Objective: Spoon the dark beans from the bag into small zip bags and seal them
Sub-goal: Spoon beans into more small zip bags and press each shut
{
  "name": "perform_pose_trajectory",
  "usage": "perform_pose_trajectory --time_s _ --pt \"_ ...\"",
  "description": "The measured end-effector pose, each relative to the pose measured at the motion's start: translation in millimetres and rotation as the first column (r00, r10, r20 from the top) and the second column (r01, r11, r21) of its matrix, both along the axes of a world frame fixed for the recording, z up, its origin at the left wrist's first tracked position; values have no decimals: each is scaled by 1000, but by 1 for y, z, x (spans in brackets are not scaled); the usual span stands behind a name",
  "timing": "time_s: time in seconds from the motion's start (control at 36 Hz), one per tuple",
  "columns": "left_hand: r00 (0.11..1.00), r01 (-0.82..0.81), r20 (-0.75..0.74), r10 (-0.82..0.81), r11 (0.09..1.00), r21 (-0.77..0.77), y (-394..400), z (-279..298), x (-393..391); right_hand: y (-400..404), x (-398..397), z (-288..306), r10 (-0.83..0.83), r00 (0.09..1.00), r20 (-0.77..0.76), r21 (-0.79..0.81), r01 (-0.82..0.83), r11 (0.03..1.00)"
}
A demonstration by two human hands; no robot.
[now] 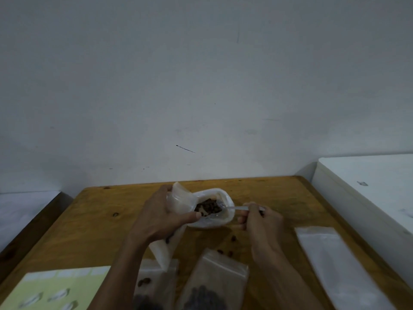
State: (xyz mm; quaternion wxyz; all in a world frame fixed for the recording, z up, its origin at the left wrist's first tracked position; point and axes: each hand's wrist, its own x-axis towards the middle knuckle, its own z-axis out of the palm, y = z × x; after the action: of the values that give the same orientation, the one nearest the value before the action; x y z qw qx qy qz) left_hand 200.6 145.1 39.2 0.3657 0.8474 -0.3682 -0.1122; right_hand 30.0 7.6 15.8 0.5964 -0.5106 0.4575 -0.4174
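A white plastic bag [220,195] stands open on the wooden table [93,222], with dark beans [209,208] showing inside. My left hand [161,218] grips a small clear zip bag [178,202] beside the big bag's mouth; the zip bag hangs down below my hand. My right hand [260,220] pinches the handle of a pale spoon [234,208] whose bowl is in the beans. Two small zip bags with beans in them lie near me, one at the front middle [214,280] and one to its left [154,283].
A stack of empty clear zip bags [335,262] lies at the right. A few loose beans [225,251] are scattered on the table. A green-and-white sheet [55,289] lies at the front left. A white surface [368,186] borders the table on the right.
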Motion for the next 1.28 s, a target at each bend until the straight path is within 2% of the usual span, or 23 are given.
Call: perform_pose_trajectory --time_s 0.11,0.25,0.39,0.44,0.53,0.58,0.61,0.72,0.81,0.92,1.06,1.11,1.17,1.22,1.28 --pt "999 19 50 -19 1000 -1 -2 -2 -6 -6 -11 9 -11 1000 12 -27 11 1000" --pt "995 34 95 -32 999 -15 -4 -5 -11 -8 -15 33 2 994 112 -56 4 998" --pt "994 51 95 -47 998 -37 -7 -7 -12 6 -12 55 109 991 76 -236 -89 968" --pt "995 58 88 -52 996 -69 -7 -9 -14 15 -10 59 204 979 2 -379 -188 906" --pt "998 60 42 -54 989 -136 -8 -7 -15 26 -8 57 296 935 -197 -614 -353 706" --pt "997 53 61 -42 983 -176 -6 -6 -16 30 -8 54 256 936 -242 -717 -350 602" --pt "997 40 66 -28 981 -191 -5 -5 -16 31 -9 53 233 948 -217 -744 -315 589" --pt "997 -13 73 33 967 -255 3 -6 -12 25 -10 49 95 991 -93 -734 -132 666" --pt "996 -50 60 71 954 -296 9 -5 -10 17 -10 39 -12 995 -100 -715 -64 696" --pt "994 -81 40 101 937 -339 15 -6 -11 14 -6 16 -61 953 -297 -656 -157 738" --pt "995 -95 -12 98 921 -379 16 -5 -19 10 4 -14 87 895 -437 -459 -305 834" --pt "996 -89 -7 93 920 -380 17 -4 -21 10 4 -15 83 859 -506 -467 -353 811" --pt "995 -84 19 98 923 -376 19 -5 -21 12 4 -12 -27 821 -570 -537 -347 769" --pt "995 -79 33 99 925 -371 20 -5 -22 16 5 -3 -96 829 -551 -622 -332 709" --pt "995 -73 33 92 920 -384 19 -4 -24 21 8 10 6 852 -524 -630 -392 671"
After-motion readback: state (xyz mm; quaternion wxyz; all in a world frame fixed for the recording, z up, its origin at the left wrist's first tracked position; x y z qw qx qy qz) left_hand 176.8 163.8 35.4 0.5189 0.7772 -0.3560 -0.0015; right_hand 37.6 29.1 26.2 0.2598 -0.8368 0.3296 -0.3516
